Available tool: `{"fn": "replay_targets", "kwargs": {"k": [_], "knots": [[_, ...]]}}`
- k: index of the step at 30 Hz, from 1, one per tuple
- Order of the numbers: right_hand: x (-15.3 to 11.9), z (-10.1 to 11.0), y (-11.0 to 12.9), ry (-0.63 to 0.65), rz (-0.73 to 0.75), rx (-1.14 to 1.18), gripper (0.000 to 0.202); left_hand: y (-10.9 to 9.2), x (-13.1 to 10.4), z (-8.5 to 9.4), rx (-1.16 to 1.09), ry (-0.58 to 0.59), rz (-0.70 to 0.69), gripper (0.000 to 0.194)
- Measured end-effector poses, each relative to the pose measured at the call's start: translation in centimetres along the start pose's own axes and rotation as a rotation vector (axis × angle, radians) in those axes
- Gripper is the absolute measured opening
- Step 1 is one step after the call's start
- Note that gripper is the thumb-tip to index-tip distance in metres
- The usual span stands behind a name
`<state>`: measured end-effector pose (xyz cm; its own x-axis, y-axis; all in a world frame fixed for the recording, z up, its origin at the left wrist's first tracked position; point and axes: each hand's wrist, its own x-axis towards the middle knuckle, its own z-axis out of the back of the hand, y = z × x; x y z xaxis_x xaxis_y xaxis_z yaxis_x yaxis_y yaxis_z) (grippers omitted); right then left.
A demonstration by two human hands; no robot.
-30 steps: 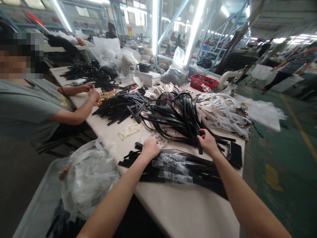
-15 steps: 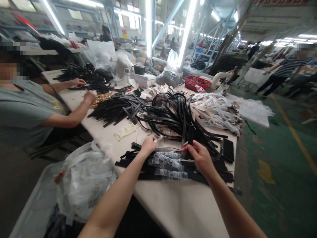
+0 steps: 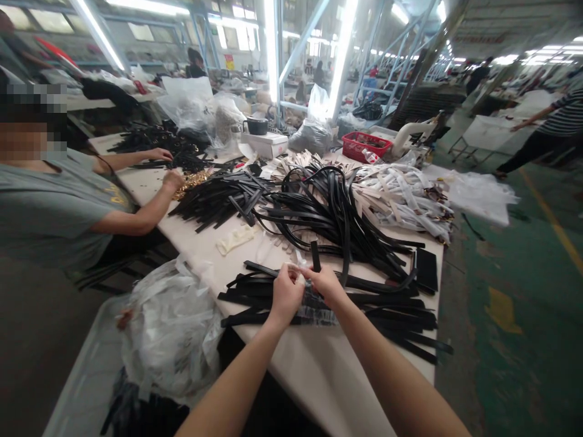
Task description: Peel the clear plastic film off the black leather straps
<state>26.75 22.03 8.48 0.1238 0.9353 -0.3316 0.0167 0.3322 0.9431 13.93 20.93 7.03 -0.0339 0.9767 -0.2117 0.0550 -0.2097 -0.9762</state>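
Note:
My left hand point(image 3: 288, 295) and my right hand point(image 3: 327, 285) meet over the near part of the table, fingers closed. The left pinches a piece of clear plastic film point(image 3: 299, 258). Out of the right one stands the end of a black strap point(image 3: 316, 256); its other end is hidden by the fingers. Below them lies a row of black straps point(image 3: 396, 318), some wrapped mid-length in clear plastic point(image 3: 319, 316). Just beyond is a tangled heap of long black straps point(image 3: 314, 209).
A co-worker point(image 3: 59, 206) sits at the left, hands by small gold parts point(image 3: 194, 182). Plastic-wrapped straps point(image 3: 410, 206) and a red basket point(image 3: 364, 147) lie at the far right. A grey bin point(image 3: 77, 370) with crumpled plastic bags point(image 3: 170, 328) stands beside the table.
My right hand has moved left with the black strap, and my left hand has come slightly lower and right, so they now meet. The view has shifted a little.

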Motion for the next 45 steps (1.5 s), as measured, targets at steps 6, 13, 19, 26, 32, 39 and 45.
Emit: {"fn": "replay_targets", "kwargs": {"k": [6,13,19,26,32,39,45], "knots": [[-0.1,0.1,-0.1,0.129,-0.027,0.055,0.03,0.7,-2.2,-0.2,-0.391,0.081,0.331,0.016],[0.3,0.6,0.7,0.154,0.016,0.08,0.031,-0.3,-3.3,0.1,-0.466,0.227,0.395,0.02],[1.4,0.2,0.7,0.029,0.064,-0.009,0.025,-0.6,-2.6,0.6,-0.083,0.214,0.144,0.048],[1.6,0.0,1.3,0.105,0.072,-0.105,0.019,-0.8,-1.5,2.6,0.275,0.27,-0.054,0.031],[1.2,0.3,1.5,0.182,0.044,-0.042,0.035,-0.7,-1.2,2.2,0.036,0.135,0.031,0.03],[0.6,0.9,1.1,0.239,-0.007,0.03,0.031,-0.7,-1.3,1.6,-0.173,0.208,0.261,0.031],[-0.2,1.9,1.9,0.146,0.041,0.037,0.038,-0.5,-0.8,1.4,-0.217,0.298,0.39,0.024]]}}
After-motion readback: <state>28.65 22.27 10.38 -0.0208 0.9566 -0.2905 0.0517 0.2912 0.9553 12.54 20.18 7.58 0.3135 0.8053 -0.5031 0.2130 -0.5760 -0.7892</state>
